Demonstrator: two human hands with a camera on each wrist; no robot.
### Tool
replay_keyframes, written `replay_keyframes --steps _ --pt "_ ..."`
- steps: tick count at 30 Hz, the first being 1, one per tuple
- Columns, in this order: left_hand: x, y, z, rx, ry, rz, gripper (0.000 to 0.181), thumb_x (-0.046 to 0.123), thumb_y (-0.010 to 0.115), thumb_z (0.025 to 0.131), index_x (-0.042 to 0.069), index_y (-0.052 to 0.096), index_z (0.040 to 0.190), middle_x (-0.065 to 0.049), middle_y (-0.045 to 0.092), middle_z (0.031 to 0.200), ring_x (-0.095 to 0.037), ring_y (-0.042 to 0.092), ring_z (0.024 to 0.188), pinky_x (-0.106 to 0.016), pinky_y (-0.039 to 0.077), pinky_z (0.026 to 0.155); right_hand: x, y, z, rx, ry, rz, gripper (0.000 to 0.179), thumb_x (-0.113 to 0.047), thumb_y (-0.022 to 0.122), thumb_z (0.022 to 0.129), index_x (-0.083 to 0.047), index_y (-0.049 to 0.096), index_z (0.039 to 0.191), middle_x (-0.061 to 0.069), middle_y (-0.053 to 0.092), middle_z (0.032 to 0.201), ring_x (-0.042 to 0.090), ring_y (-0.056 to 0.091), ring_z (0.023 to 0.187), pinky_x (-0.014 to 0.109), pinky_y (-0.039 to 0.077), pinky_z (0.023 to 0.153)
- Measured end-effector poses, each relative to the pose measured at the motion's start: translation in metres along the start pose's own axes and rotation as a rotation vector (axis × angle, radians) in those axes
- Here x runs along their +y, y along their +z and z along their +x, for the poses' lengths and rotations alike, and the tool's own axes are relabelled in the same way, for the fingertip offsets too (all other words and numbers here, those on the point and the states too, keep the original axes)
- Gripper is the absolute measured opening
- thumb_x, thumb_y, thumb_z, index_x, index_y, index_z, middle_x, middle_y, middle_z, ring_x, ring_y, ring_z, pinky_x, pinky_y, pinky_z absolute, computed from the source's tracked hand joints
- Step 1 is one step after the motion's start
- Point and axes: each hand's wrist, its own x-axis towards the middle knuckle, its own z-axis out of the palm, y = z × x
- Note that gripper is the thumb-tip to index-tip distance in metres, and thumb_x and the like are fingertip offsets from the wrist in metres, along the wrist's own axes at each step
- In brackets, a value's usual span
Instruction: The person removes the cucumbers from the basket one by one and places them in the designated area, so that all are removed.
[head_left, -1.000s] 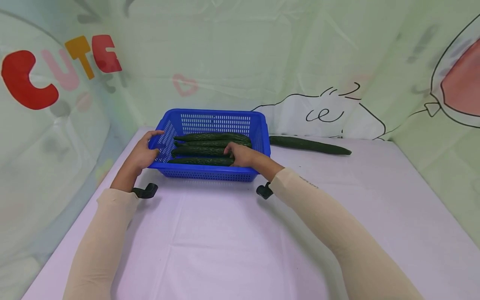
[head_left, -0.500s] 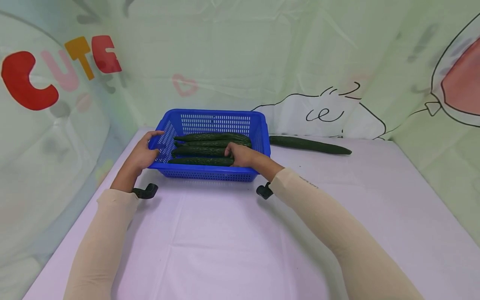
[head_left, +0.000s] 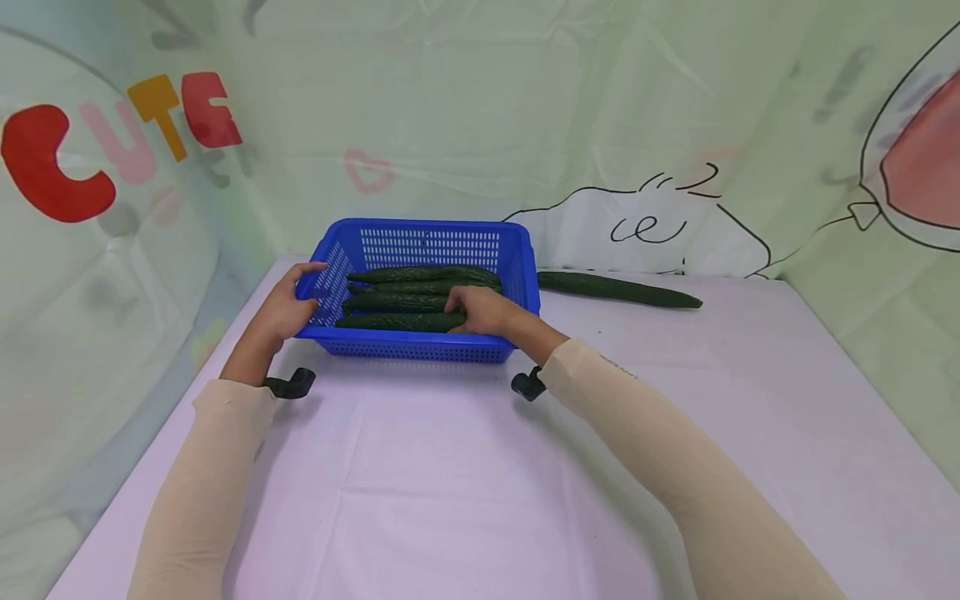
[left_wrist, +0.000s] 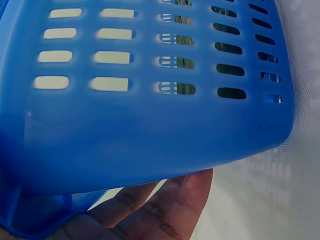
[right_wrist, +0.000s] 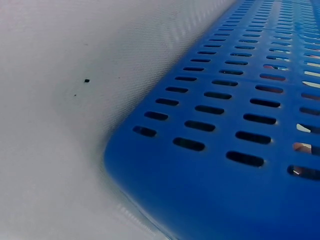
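Just L of R hand (head_left: 486, 311), front cuke (head_left: 401, 322), gripped by it at R end, is laid lengthwise toward L hand (head_left: 287, 307), by which basket (head_left: 412, 345) is held.

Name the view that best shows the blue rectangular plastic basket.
The head view: it shows the blue rectangular plastic basket nearly whole, with long, dark-green cucumbers inside. The left wrist view gives mostly a cropped close-up of its slotted wall; the right wrist view, only a cropped slotted side and corner.
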Motion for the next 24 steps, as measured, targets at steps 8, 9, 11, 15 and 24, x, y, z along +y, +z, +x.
replay_keyframes --steps 8,9,11,15,24 --pt "-0.0005 0.0001 0.0002 -0.001 0.005 0.003 0.065 0.001 0.038 0.095 0.018 0.024 0.156 -0.026 0.015 0.162 -0.052 0.031 0.141 -0.064 0.036 0.107 0.0010 0.0007 -0.0015 0.045 -0.045 -0.003 0.041 -0.019 0.075 0.086 -0.007 0.062 0.123 0.014 0.066 0.122 0.028 0.061 0.115 0.042 0.050 0.099" --pt "-0.0004 0.0000 0.0002 -0.002 0.006 0.001 0.065 0.001 0.038 0.095 0.018 0.024 0.156 -0.026 0.015 0.162 -0.052 0.031 0.141 -0.064 0.036 0.107 0.0012 0.0008 -0.0017 0.055 -0.047 0.001 0.041 -0.019 0.076 0.086 -0.008 0.062 0.122 0.013 0.066 0.121 0.027 0.061 0.115 0.042 0.050 0.098" --pt "0.0001 -0.0003 0.0000 -0.001 0.008 0.001 0.065 0.001 0.038 0.094 0.018 0.024 0.156 -0.026 0.015 0.162 -0.052 0.031 0.141 -0.064 0.036 0.107 0.0013 0.0008 -0.0019 0.071 -0.047 0.010 0.040 -0.020 0.077 0.085 -0.009 0.063 0.121 0.012 0.067 0.120 0.027 0.062 0.114 0.042 0.051 0.098" --pt "0.0006 -0.0007 -0.0003 -0.005 0.007 0.000 0.066 0.001 0.038 0.094 0.018 0.024 0.156 -0.027 0.016 0.162 -0.052 0.033 0.140 -0.064 0.038 0.106 0.0014 0.0008 -0.0023 0.088 -0.040 0.014 0.039 -0.022 0.077 0.084 -0.010 0.064 0.118 0.011 0.067 0.121 0.026 0.062 0.116 0.042 0.050 0.099" --pt "0.0002 -0.0012 -0.0002 -0.012 0.008 -0.008 0.066 0.001 0.038 0.094 0.019 0.023 0.156 -0.028 0.016 0.161 -0.053 0.035 0.138 -0.061 0.043 0.103 0.0020 0.0006 -0.0032 0.117 -0.055 -0.005 0.037 -0.023 0.077 0.085 -0.011 0.063 0.117 0.010 0.067 0.126 0.026 0.061 0.121 0.044 0.048 0.102"
